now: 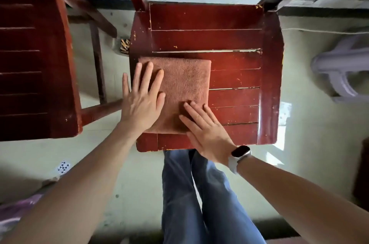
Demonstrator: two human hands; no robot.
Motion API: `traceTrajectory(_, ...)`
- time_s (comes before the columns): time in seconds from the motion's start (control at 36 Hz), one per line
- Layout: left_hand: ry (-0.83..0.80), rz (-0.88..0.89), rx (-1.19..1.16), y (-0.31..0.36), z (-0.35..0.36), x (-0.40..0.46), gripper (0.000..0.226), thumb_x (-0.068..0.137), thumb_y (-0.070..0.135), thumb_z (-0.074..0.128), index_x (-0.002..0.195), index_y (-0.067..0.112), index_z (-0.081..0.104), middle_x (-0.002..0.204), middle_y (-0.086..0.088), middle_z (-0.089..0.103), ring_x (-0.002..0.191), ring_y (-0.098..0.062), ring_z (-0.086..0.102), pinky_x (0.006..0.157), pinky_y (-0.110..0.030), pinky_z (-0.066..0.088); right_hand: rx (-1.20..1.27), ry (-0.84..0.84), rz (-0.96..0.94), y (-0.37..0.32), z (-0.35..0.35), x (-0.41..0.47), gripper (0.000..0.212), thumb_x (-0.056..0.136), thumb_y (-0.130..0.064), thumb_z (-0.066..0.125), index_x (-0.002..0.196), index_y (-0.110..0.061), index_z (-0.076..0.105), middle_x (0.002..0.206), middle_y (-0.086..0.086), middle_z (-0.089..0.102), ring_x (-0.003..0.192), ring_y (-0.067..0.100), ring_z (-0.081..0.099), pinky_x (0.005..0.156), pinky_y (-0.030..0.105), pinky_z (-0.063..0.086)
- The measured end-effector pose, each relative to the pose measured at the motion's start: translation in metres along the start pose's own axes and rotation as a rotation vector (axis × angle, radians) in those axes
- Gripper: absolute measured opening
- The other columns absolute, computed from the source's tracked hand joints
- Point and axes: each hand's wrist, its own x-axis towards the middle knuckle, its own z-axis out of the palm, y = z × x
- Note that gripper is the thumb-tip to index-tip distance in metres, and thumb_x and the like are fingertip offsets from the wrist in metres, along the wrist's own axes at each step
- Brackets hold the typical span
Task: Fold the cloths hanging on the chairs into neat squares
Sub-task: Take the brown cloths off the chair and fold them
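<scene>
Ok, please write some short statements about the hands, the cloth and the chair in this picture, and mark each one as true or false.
1. The brown cloth lies folded on the seat of the red chair. True.
2. The left hand grips a corner of the cloth. False: it presses flat, fingers straight.
3. The right hand rests flat on the cloth's near part. True.
4. The smartwatch is on the left wrist. False: on the right wrist.
5. The cloth hangs over the chair's back. False: it lies on the seat.

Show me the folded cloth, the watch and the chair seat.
cloth (185, 82), head view, bare middle of its top.
watch (240, 151), head view, dark face, right wrist.
chair seat (235, 78), head view, bare slat right of cloth.
</scene>
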Motion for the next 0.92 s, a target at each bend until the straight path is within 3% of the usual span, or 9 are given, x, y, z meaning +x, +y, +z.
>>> traceTrajectory(0.11, 0.005, 0.041, 0.008, 0.002, -0.014, 0.009, 0.054, 0.092, 0.033, 0.033, 0.142, 0.013, 0.03, 0.152, -0.012, 0.021, 0.141, -0.03, 0.016, 0.11, -0.059, 0.01, 0.28, 0.148, 0.559, -0.003, -0.013, -0.002, 0.043, 0.087, -0.034, 0.041, 0.118, -0.007, 0.053, 0.116, 0.012, 0.055, 0.107, 0.027, 0.049, 0.091, 0.041, 0.044)
traceTrajectory(0.22, -0.026, 0.068, 0.004, 0.001, -0.024, 0.031, 0.05, 0.097, 0.028, 0.034, 0.145, 0.017, 0.023, 0.154, -0.007, 0.017, 0.143, -0.027, 0.01, 0.111, -0.056, 0.003, 0.512, -0.109, 0.947, -0.012, -0.016, 0.013, 0.042, 0.085, -0.042, 0.052, 0.105, -0.005, 0.053, 0.106, 0.011, 0.057, 0.104, 0.03, 0.05, 0.088, 0.037, 0.041)
traceTrajectory(0.39, 0.063, -0.008, -0.027, -0.002, -0.038, 0.053, 0.036, 0.094, 0.021, 0.042, 0.129, 0.014, 0.049, 0.12, -0.013, 0.056, 0.111, -0.035, 0.049, 0.102, -0.05, 0.027, 0.785, -0.114, 1.113, -0.008, -0.04, 0.028, 0.035, 0.082, -0.029, 0.057, 0.106, -0.005, 0.049, 0.092, 0.006, 0.053, 0.078, 0.022, 0.048, 0.068, 0.026, 0.035)
traceTrajectory(0.53, -0.028, -0.17, -0.215, 0.01, -0.043, 0.042, 0.033, 0.092, 0.028, 0.048, 0.12, 0.01, 0.052, 0.112, -0.016, 0.058, 0.101, -0.038, 0.055, 0.084, -0.046, 0.044, 0.789, 0.455, 1.041, 0.043, -0.08, 0.032, 0.025, 0.084, -0.021, 0.06, 0.105, -0.01, 0.05, 0.093, 0.0, 0.057, 0.084, 0.015, 0.054, 0.076, 0.029, 0.046)
traceTrajectory(0.58, -0.041, -0.228, -0.308, 0.019, -0.038, 0.034, 0.038, 0.092, 0.032, 0.05, 0.123, 0.011, 0.05, 0.115, -0.013, 0.059, 0.105, -0.034, 0.056, 0.085, -0.044, 0.046, 0.785, 0.615, 1.045, 0.06, -0.094, 0.035, 0.03, 0.087, -0.02, 0.058, 0.114, -0.008, 0.05, 0.099, 0.0, 0.059, 0.085, 0.011, 0.055, 0.074, 0.012, 0.044)
traceTrajectory(0.64, 0.007, -0.276, -0.384, 0.026, -0.032, 0.029, 0.04, 0.091, 0.03, 0.051, 0.125, 0.01, 0.048, 0.117, -0.013, 0.056, 0.109, -0.032, 0.054, 0.088, -0.045, 0.046, 0.746, 0.616, 1.116, 0.067, -0.098, 0.036, 0.03, 0.089, -0.024, 0.054, 0.115, -0.009, 0.051, 0.104, 0.002, 0.06, 0.087, 0.012, 0.054, 0.064, 0.006, 0.038)
traceTrajectory(0.72, 0.098, -0.287, -0.455, 0.033, -0.03, 0.033, 0.044, 0.092, 0.025, 0.048, 0.132, 0.007, 0.044, 0.125, -0.015, 0.051, 0.117, -0.03, 0.047, 0.095, -0.042, 0.04, 0.727, 0.418, 1.223, 0.064, -0.083, 0.031, 0.029, 0.09, -0.025, 0.051, 0.105, -0.001, 0.057, 0.096, 0.014, 0.064, 0.088, 0.027, 0.059, 0.073, 0.027, 0.041)
traceTrajectory(0.81, 0.073, -0.27, -0.431, 0.036, -0.031, 0.048, 0.048, 0.095, 0.026, 0.044, 0.137, 0.005, 0.038, 0.131, -0.018, 0.047, 0.122, -0.033, 0.038, 0.099, -0.044, 0.033, 0.767, 0.322, 1.237, 0.058, -0.063, 0.031, 0.029, 0.088, -0.026, 0.052, 0.087, 0.0, 0.062, 0.08, 0.014, 0.063, 0.079, 0.028, 0.06, 0.069, 0.031, 0.042)
traceTrajectory(0.92, -0.02, -0.325, -0.4, 0.04, -0.033, 0.066, 0.046, 0.098, 0.029, 0.033, 0.139, 0.007, 0.035, 0.136, -0.016, 0.045, 0.127, -0.033, 0.029, 0.099, -0.047, 0.029, 0.891, 0.354, 1.318, 0.051, -0.052, 0.041, 0.034, 0.089, -0.026, 0.054, 0.107, 0.001, 0.061, 0.102, 0.017, 0.065, 0.095, 0.027, 0.06, 0.074, 0.026, 0.039)
